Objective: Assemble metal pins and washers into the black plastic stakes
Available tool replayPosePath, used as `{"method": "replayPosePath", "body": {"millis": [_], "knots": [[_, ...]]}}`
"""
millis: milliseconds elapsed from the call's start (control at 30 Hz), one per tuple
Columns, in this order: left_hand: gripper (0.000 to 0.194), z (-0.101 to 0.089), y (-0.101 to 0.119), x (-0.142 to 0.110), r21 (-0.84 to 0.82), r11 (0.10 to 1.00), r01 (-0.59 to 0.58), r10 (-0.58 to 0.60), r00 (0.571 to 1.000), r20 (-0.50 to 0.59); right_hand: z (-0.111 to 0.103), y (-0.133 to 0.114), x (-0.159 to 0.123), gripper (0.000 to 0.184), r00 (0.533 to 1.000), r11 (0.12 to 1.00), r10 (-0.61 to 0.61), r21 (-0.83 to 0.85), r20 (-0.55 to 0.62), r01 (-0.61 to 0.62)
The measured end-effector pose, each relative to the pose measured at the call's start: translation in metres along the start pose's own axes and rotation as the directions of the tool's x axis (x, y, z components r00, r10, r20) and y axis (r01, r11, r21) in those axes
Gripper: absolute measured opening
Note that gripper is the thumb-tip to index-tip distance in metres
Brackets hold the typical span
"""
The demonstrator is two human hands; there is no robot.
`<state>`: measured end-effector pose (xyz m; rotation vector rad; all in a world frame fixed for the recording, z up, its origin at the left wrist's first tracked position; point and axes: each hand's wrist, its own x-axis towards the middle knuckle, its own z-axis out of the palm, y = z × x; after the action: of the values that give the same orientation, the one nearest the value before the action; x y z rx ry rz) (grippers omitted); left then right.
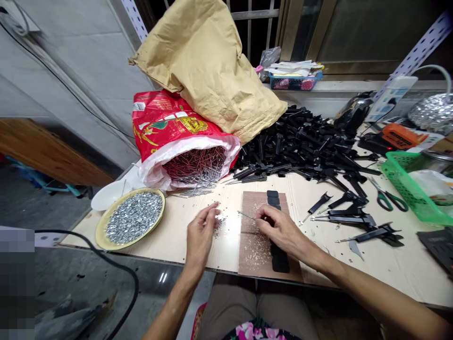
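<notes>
In the head view, my right hand (281, 229) is closed in a pinch on a thin metal rod (246, 215), whose free end points left. It is above a brown board (253, 257) with black pads (280, 263) stuck along it. My left hand (201, 233) has thumb and fingers drawn together beside a small scatter of metal bits (220, 225); whatever they pinch is too small to make out. A yellow bowl (162, 208) full of small metal pieces sits further left. Black plastic parts (354, 217), several with rods sticking out, lie right of the board.
A red bag (159, 125) of long thin rods (198, 165) lies open behind my hands, under a brown paper sack (212, 71). Beside it rises a heap of black parts (300, 141). Green-handled scissors (385, 200) and a green basket (403, 182) are at right.
</notes>
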<state>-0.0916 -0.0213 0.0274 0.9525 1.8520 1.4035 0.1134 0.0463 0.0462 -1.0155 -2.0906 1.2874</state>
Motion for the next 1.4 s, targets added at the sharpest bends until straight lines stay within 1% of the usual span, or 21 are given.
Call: {"method": "replayPosePath", "body": {"millis": [33, 67, 100, 133, 200, 233, 267, 333, 433, 600, 633, 667, 700, 733, 767, 800, 833, 900, 1000, 1133, 1400], "knots": [[0.038, -0.011, -0.008, 0.005, 0.248, 0.965, -0.080, 0.106, 0.990, -0.092, -0.002, 0.003, -0.002, 0.010, 0.998, 0.996, -0.033, -0.088, -0.053, 0.028], [0.039, -0.022, -0.015, 0.011, 0.477, 0.873, -0.106, 0.196, 0.970, -0.142, -0.004, 0.006, -0.003, 0.010, 0.994, 0.988, -0.059, -0.146, -0.092, 0.045], [0.040, -0.031, -0.022, 0.017, 0.652, 0.754, -0.085, 0.242, 0.957, -0.156, -0.005, 0.008, -0.005, 0.010, 0.990, 0.982, -0.078, -0.181, -0.119, 0.055], [0.042, -0.039, -0.028, 0.023, 0.776, 0.629, -0.044, 0.255, 0.955, -0.152, -0.005, 0.010, -0.006, 0.010, 0.986, 0.977, -0.095, -0.204, -0.140, 0.065], [0.043, -0.047, -0.036, 0.034, 0.906, 0.422, 0.031, 0.222, 0.966, -0.136, -0.004, 0.012, -0.008, 0.010, 0.979, 0.968, -0.126, -0.235, -0.162, 0.086], [0.042, -0.050, -0.040, 0.039, 0.935, 0.351, 0.050, 0.206, 0.970, -0.129, -0.002, 0.012, -0.008, 0.011, 0.977, 0.964, -0.140, -0.246, -0.162, 0.097], [0.042, -0.051, -0.042, 0.043, 0.952, 0.302, 0.059, 0.200, 0.972, -0.123, -0.002, 0.012, -0.008, 0.011, 0.976, 0.961, -0.151, -0.253, -0.157, 0.108], [0.039, -0.052, -0.047, 0.051, 0.964, 0.257, 0.061, 0.203, 0.972, -0.116, 0.000, 0.012, -0.009, 0.012, 0.975, 0.959, -0.166, -0.253, -0.148, 0.125], [0.035, -0.055, -0.051, 0.061, 0.963, 0.263, 0.063, 0.198, 0.973, -0.118, -0.001, 0.012, -0.009, 0.014, 0.973, 0.966, -0.166, -0.222, -0.157, 0.129], [0.032, -0.062, -0.049, 0.066, 0.945, 0.313, 0.096, 0.197, 0.967, -0.163, -0.004, 0.013, -0.009, 0.013, 0.980, 0.990, -0.105, -0.116, -0.167, 0.086], [0.030, -0.061, -0.046, 0.065, 0.927, 0.366, 0.080, 0.201, 0.966, -0.163, -0.005, 0.013, -0.008, 0.013, 0.980, 0.991, -0.103, -0.101, -0.171, 0.086], [0.028, -0.058, -0.042, 0.061, 0.886, 0.461, 0.053, 0.194, 0.968, -0.160, -0.005, 0.013, -0.008, 0.013, 0.978, 0.992, -0.105, -0.094, -0.178, 0.089], [0.026, -0.053, -0.036, 0.056, 0.802, 0.597, 0.022, 0.170, 0.973, -0.153, -0.005, 0.012, -0.008, 0.012, 0.977, 0.991, -0.109, -0.093, -0.183, 0.093], [0.026, -0.046, -0.029, 0.050, 0.662, 0.750, -0.006, 0.128, 0.983, -0.135, -0.005, 0.012, -0.008, 0.012, 0.976, 0.991, -0.113, -0.097, -0.185, 0.097], [0.028, -0.037, -0.020, 0.043, 0.458, 0.889, 0.008, 0.047, 0.993, -0.108, -0.005, 0.010, -0.007, 0.013, 0.976, 0.990, -0.116, -0.105, -0.184, 0.098], [0.033, -0.026, -0.011, 0.035, 0.226, 0.973, 0.048, -0.037, 0.998, -0.053, -0.005, 0.009, -0.007, 0.013, 0.976, 0.988, -0.119, -0.115, -0.184, 0.099], [0.035, -0.015, -0.001, 0.026, 0.042, 0.995, 0.093, -0.094, 0.995, 0.017, -0.005, 0.007, -0.007, 0.014, 0.976, 0.987, -0.121, -0.126, -0.183, 0.099], [0.037, 0.007, 0.017, 0.012, -0.204, 0.965, 0.162, -0.143, 0.984, 0.103, -0.005, 0.004, -0.007, 0.015, 0.975, 0.984, -0.121, -0.151, -0.188, 0.094], [0.037, 0.030, 0.034, 0.001, -0.362, 0.898, 0.250, -0.191, 0.963, 0.192, -0.005, 0.001, -0.008, 0.014, 0.971, 0.978, -0.130, -0.187, -0.199, 0.092], [0.034, 0.038, 0.038, -0.003, -0.417, 0.855, 0.308, -0.207, 0.940, 0.270, -0.006, 0.001, -0.009, 0.014, 0.966, 0.974, -0.138, -0.207, -0.219, 0.092], [0.033, 0.041, 0.042, -0.010, -0.447, 0.828, 0.338, -0.220, 0.929, 0.297, -0.008, 0.001, -0.011, 0.013, 0.958, 0.973, -0.141, -0.213, -0.250, 0.088]]}}
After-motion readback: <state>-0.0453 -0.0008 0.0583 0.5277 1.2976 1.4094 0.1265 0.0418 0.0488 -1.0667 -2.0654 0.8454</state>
